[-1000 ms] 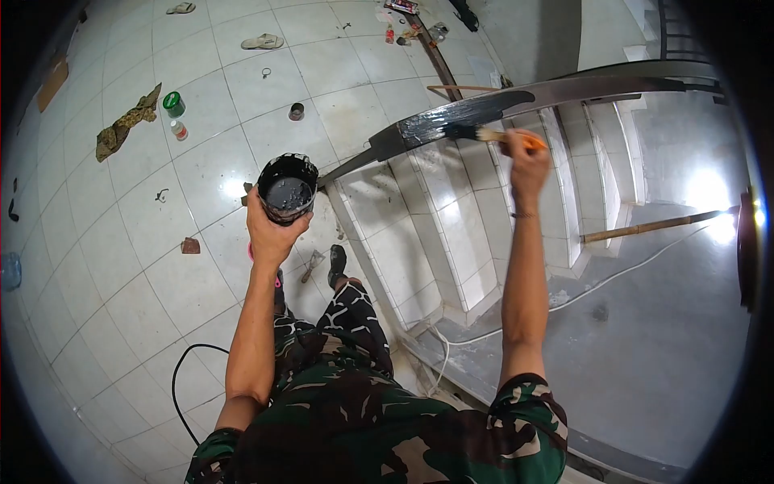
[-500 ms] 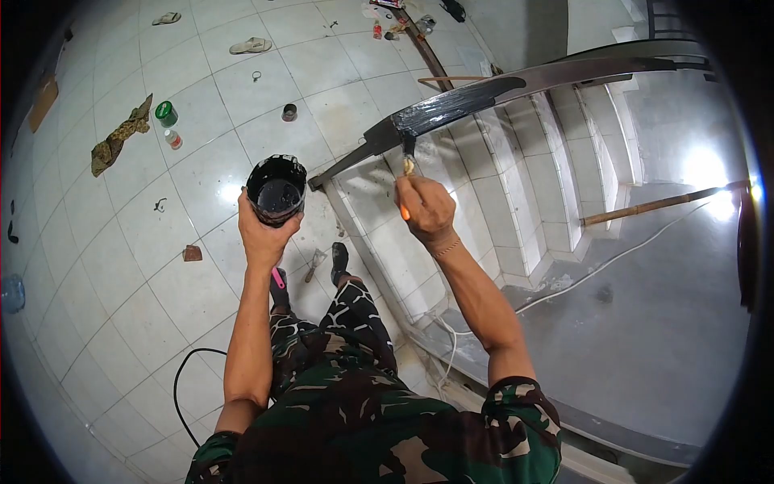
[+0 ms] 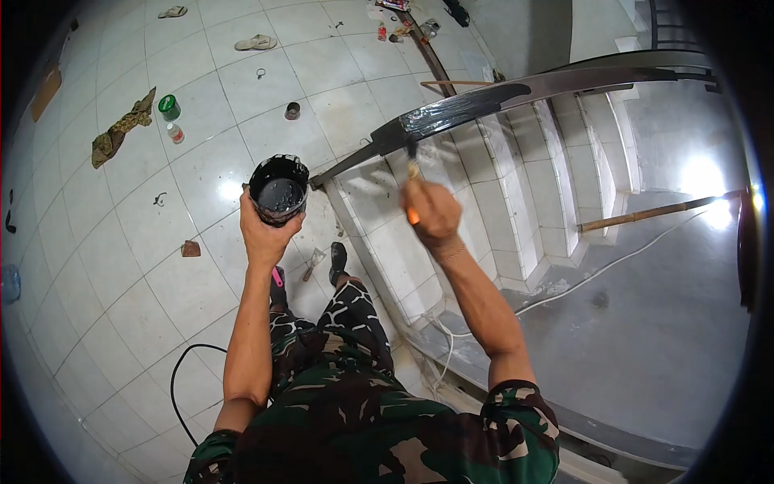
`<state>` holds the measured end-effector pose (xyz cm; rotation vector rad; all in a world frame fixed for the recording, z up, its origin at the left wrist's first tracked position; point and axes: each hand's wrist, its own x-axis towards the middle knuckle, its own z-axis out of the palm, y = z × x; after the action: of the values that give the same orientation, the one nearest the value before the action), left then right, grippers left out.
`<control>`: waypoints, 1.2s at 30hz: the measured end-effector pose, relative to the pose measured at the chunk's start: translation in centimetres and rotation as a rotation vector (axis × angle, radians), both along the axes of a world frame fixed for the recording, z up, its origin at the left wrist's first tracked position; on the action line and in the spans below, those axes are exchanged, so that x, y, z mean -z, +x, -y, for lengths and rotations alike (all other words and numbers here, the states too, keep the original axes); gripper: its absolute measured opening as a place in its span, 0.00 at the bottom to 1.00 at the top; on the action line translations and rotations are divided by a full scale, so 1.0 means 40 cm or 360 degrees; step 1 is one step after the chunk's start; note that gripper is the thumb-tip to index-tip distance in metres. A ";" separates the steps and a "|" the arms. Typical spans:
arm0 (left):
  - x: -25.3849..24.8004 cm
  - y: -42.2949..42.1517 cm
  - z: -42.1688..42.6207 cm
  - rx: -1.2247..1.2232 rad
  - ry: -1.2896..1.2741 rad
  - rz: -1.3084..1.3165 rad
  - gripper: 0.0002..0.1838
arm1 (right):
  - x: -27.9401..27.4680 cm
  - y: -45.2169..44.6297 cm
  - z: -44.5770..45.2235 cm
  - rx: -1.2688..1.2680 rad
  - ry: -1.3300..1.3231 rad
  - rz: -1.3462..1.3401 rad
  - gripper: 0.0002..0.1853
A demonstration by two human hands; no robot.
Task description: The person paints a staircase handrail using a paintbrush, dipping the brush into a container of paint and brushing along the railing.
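Note:
My left hand [image 3: 270,236] is wrapped round a black-smeared can [image 3: 279,191] with dark, glossy liquid inside, held left of the railing's lower end. My right hand [image 3: 433,211] grips a paintbrush [image 3: 414,170] with an orange part on its handle. The brush's dark bristles point up at the near side of the dark handrail [image 3: 451,114], close to its lower bend. Whether the bristles touch the rail is blurred. A wet-looking black sheen covers the rail's lower stretch, while a duller brown-grey surface shows farther up.
White tiled steps [image 3: 500,194] run beneath the rail. A bamboo pole [image 3: 661,213] and a white cable [image 3: 592,277] lie right. On the tiled floor are a green-lidded jar [image 3: 168,107], a small bottle [image 3: 176,133], a patterned cloth [image 3: 123,129], a scraper [image 3: 313,264] and sandals [image 3: 255,43].
My right hand has swung left and down from the rail's middle to its lower bend, with the brush now pointing up. My left hand still holds the can at nearly the same place.

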<state>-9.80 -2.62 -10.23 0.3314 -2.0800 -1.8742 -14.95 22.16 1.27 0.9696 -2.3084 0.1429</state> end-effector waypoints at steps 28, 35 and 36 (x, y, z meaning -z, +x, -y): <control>0.012 0.007 0.012 -0.0128 0.0044 -0.0055 0.44 | 0.019 -0.181 -0.022 0.0035 0.0607 -0.0152 0.08; 0.017 0.007 0.011 -0.0126 0.0072 -0.0024 0.43 | -0.091 -0.202 -0.003 0.0160 0.0390 -0.0352 0.03; 0.012 0.007 0.013 -0.0126 0.0067 -0.0025 0.43 | -0.106 -0.254 -0.048 0.0187 0.0312 -0.0389 0.04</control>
<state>-9.52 -3.12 -10.72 0.4017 -1.9901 -1.8706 -25.13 24.07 5.52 0.8885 -2.1727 -0.2422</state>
